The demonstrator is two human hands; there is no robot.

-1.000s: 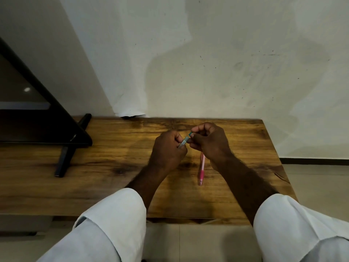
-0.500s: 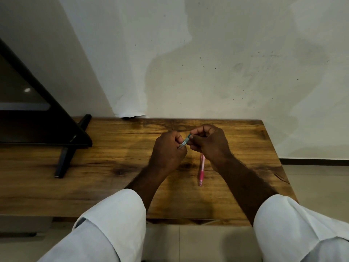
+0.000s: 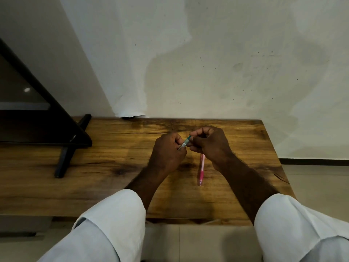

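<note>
Both my hands meet over the middle of a wooden table (image 3: 117, 148). My left hand (image 3: 167, 153) grips the lower part of a teal pen (image 3: 185, 143) with a small label on its barrel. My right hand (image 3: 209, 142) pinches the pen's upper end with curled fingers. Only a short stretch of the pen shows between the hands. A pink pen (image 3: 201, 170) lies flat on the table just below my right hand, pointing toward me; its far end is hidden under that hand.
A black screen on a stand (image 3: 37, 129) leans at the table's left, its foot (image 3: 65, 159) reaching onto the wood. A white wall rises behind the table. The table's right edge (image 3: 277, 157) drops to a tiled floor.
My hands stay almost still on the teal pen; the right-hand fingers shift slightly at its upper end. The pink pen has not moved.
</note>
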